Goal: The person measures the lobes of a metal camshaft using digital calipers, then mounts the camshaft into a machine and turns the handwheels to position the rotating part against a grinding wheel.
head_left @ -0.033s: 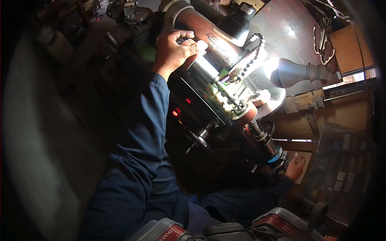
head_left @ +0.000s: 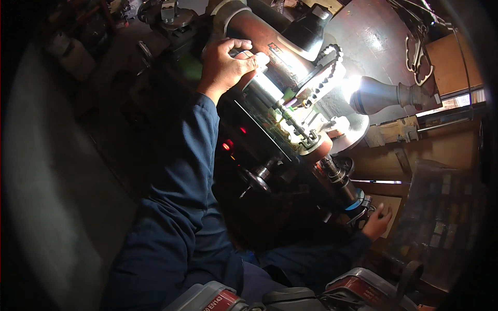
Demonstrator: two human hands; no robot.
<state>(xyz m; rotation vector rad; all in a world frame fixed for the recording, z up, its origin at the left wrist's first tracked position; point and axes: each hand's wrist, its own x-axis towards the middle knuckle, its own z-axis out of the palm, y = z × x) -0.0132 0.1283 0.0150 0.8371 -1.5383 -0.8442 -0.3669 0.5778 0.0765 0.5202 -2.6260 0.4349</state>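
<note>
My left hand (head_left: 228,67) is closed around the upper end of a bright metal cylinder (head_left: 263,89) on a machine. Its thumb lies along the top and the fingers bend over the far side. A thin rod with collars (head_left: 293,120) runs from the cylinder down to a round copper-coloured face (head_left: 317,147). At the machine's lower right end, my right hand (head_left: 377,223) is curled beside a dark metal fitting with a blue ring (head_left: 355,201). What its fingers grip is partly hidden.
A glowing lamp (head_left: 363,94) shines on the rod from the right. Next to it bends a black segmented coolant hose (head_left: 329,54). A small handwheel (head_left: 257,179) juts from the machine's front. Clear plastic sheeting (head_left: 441,223) hangs at the right; respirator filters (head_left: 207,298) show at the lower edge.
My right hand has shifted slightly down and to the left beside the fitting. My left hand stays in place on the cylinder.
</note>
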